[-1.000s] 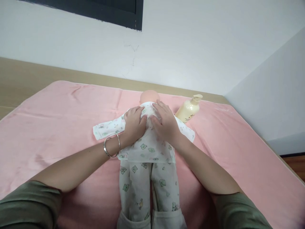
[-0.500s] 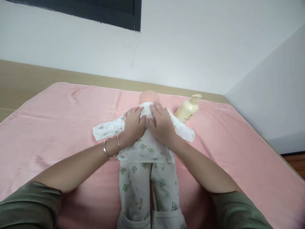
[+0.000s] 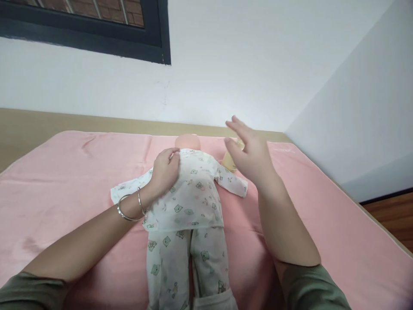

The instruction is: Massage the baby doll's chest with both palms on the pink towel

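A baby doll [image 3: 200, 189] lies stretched out in a white top and trousers printed with small green animals. Its bald head [image 3: 187, 141] points to the far side, with no face visible. My left hand [image 3: 166, 170] rests on the doll's upper back near the left shoulder, fingers laid over the cloth, a silver bangle at the wrist. Raised above the bed to the right, my right hand [image 3: 253, 153] is empty with its fingers apart. Behind it stands a pale yellow pump bottle [image 3: 229, 162], mostly hidden, beside the doll's right sleeve [image 3: 232, 183].
A pink blanket [image 3: 80, 185] with a few creases spreads under the doll. Beyond it runs a wooden ledge [image 3: 32, 125] along the white wall [image 3: 206, 77]. A dark-framed window [image 3: 155, 51] sits at the upper left.
My right hand has lifted off the doll's back and moved right and up, in front of the bottle. My left hand stays on the doll. The view has tilted up slightly.
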{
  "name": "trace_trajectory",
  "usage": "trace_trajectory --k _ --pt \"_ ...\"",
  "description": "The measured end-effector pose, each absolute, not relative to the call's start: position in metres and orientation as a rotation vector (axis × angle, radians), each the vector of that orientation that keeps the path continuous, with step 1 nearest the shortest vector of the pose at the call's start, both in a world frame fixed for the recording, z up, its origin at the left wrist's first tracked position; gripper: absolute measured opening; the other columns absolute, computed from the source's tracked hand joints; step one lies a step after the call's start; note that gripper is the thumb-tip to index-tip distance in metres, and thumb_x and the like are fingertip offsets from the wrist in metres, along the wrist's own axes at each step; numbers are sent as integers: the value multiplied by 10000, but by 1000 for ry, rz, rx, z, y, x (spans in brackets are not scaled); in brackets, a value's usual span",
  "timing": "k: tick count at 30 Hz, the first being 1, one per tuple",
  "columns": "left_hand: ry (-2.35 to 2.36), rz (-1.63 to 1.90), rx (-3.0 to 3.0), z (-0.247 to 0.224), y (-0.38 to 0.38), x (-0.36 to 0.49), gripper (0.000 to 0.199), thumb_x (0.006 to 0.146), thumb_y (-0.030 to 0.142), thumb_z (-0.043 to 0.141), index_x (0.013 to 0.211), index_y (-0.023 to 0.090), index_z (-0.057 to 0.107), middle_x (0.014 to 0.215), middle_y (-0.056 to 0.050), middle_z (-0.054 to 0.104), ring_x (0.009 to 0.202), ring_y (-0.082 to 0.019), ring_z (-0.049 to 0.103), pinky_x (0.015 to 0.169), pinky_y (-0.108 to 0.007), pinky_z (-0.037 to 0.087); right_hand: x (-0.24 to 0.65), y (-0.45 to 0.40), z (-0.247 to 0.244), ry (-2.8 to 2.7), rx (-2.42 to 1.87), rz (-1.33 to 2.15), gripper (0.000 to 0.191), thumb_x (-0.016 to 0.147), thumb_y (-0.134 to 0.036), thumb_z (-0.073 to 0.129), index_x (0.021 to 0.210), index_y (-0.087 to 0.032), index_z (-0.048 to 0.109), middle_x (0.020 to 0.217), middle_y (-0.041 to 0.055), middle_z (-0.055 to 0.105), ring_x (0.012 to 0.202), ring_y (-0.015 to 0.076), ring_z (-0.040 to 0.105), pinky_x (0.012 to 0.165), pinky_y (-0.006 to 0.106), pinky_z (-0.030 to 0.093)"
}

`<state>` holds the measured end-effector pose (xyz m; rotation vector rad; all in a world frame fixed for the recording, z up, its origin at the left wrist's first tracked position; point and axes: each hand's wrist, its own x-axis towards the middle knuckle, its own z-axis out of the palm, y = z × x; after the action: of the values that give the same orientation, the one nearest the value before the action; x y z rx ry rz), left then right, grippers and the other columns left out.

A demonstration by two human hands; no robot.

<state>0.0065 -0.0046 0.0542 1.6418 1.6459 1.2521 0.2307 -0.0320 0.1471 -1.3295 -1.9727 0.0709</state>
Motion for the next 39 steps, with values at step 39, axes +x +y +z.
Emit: trace_trajectory --k 39 --pt "756 1009 579 147 -57 32 613 936 457 392 1449 153 536 1546 -149 512 1459 -263 473 1189 -387 436 244 37 100 -1929 -1813 -454 427 943 -372 481 1094 -21 674 1312 294 644 1410 409 472 1189 596 307"
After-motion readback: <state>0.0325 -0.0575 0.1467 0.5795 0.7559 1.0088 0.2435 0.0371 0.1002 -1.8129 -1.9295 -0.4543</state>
